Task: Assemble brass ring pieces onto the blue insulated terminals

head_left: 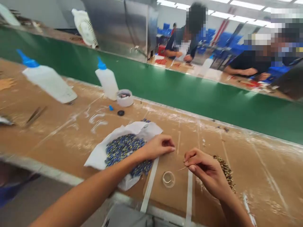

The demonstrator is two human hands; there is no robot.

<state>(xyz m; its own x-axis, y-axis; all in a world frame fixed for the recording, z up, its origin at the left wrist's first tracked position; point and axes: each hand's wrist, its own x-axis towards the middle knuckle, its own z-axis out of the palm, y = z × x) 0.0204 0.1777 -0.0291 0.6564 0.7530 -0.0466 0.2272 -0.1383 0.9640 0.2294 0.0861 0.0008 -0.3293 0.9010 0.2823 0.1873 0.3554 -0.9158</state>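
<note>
My left hand (157,147) is closed in a pinch over the right edge of a white paper sheet (94,157); anything between its fingertips is too small to make out. On that sheet lies a heap of small blue and yellow pieces (125,146). To the right, my right hand (205,170) pinches a thin stick (182,169) that points left. Below and between both hands sits a small round clear dish (168,179) on the brown tabletop. A pile of small brown and gold pieces (224,171) is partly hidden behind my right hand.
Two white squeeze bottles with blue tops, one large (49,80) and one smaller (107,82), stand left near a tape roll (124,98). Tweezers (35,116) lie further left. Beyond runs a green belt (177,85), with people working across it.
</note>
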